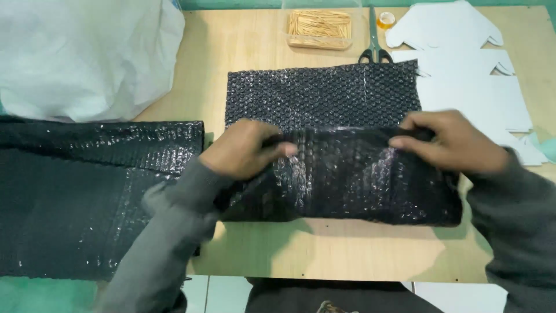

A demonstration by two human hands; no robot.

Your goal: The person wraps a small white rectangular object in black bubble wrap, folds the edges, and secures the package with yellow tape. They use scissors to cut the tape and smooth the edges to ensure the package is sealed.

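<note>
Black bubble wrap sheet point(324, 116) lies on the wooden table point(243, 52) below the toothpick box point(319, 28); left hand point(246, 148) and right hand point(449, 141) each pinch its folded-over near edge.

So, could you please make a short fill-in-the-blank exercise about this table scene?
1. Both hands, left hand and right hand, grip a sheet of black ____ wrap.
2. The scissors lie to the ____ of the clear box of wooden sticks.
3. The sleeves are ____.

Missing words: bubble; right; grey
</note>
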